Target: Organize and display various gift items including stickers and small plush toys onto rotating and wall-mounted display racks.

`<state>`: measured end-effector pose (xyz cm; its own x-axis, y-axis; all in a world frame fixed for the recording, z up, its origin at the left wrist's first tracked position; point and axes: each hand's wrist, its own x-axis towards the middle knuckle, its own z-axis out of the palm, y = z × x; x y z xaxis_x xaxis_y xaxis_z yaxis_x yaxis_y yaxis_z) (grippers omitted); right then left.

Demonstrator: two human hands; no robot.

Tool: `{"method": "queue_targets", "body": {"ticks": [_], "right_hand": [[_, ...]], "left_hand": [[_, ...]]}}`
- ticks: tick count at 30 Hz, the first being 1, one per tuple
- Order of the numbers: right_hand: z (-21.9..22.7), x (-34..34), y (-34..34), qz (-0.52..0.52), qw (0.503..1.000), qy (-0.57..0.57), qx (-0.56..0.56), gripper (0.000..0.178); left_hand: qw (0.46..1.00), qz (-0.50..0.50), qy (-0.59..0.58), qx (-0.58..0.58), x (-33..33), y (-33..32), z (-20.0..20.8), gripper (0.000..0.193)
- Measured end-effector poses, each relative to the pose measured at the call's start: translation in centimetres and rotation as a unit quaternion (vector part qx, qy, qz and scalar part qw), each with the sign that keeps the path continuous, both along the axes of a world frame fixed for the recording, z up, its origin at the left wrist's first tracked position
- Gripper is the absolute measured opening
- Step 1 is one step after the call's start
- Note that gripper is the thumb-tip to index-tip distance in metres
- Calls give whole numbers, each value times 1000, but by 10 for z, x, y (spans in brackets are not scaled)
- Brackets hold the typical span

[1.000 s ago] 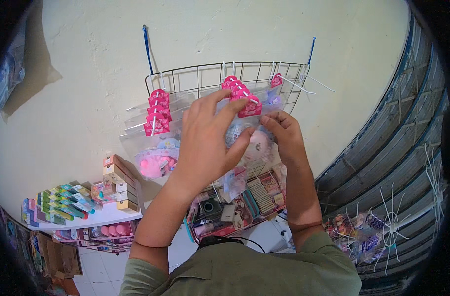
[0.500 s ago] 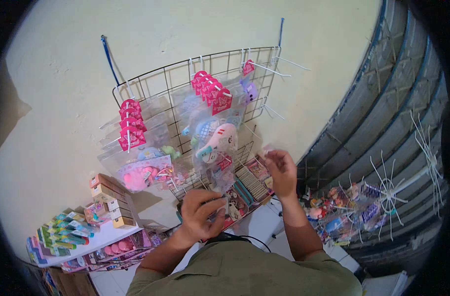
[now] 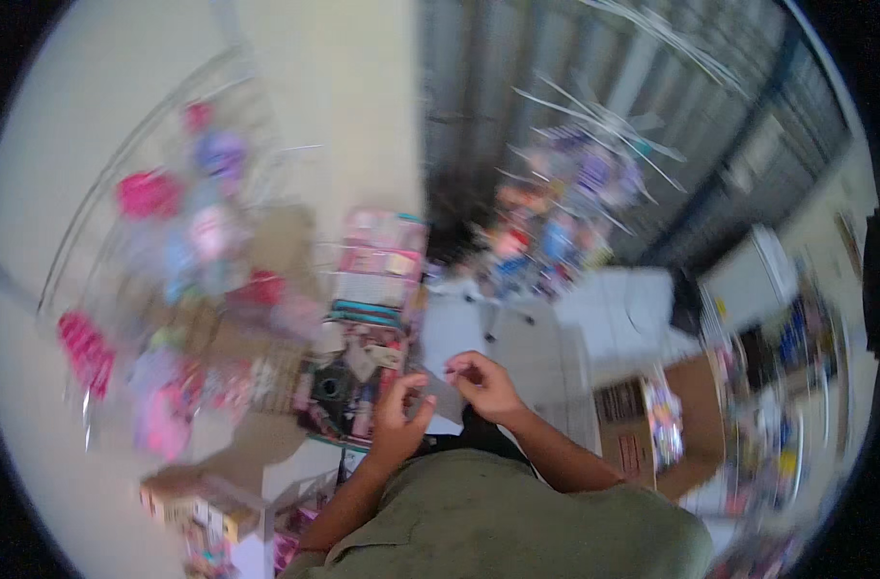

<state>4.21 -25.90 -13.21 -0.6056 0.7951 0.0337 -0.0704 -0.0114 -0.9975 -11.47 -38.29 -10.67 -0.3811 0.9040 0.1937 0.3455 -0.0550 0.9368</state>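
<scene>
My left hand (image 3: 399,417) is in front of my body with fingers curled toward the thumb. Close by on the right, my right hand (image 3: 488,388) has its thumb and fingers pinched together. Between the two lies a greyish, see-through patch, perhaps thin plastic, too blurred to name. What either hand holds cannot be made out. Just beyond my left hand stands a long pink display tray (image 3: 380,261) with small goods in rows. At its near end sits a dark round object (image 3: 332,383).
At the left, a wire grid rack (image 3: 102,193) carries bagged plush toys with pink header cards (image 3: 149,195). Beyond my right hand, a white-pronged stand (image 3: 594,125) holds colourful packets before a grey shutter (image 3: 479,87). An open cardboard box (image 3: 625,434) stands at the right.
My view has swung to the right, smearing the picture. My right hand has come down from near the rack toward my left hand; both are now close together before my body.
</scene>
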Motion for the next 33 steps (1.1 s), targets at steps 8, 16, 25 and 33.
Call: {"method": "queue_targets", "body": {"ticks": [8,16,25,33], "right_hand": [[27,118,-57,-179,979,-97,-22,20],[27,240,-110,-403,902,-144,-59,19],[-9,388,-117,-540,833,-115,-38,14],[-48,528,-57,-502,776,-372,-84,30]], "left_hand": [[967,-223,-70,-100,81,30,-16,33],[899,-425,5,-105,191,70,-13,31],[870,-487,36,-71,319,118,-2,32],[872,-480,37,-86,405,172,-15,29]]}}
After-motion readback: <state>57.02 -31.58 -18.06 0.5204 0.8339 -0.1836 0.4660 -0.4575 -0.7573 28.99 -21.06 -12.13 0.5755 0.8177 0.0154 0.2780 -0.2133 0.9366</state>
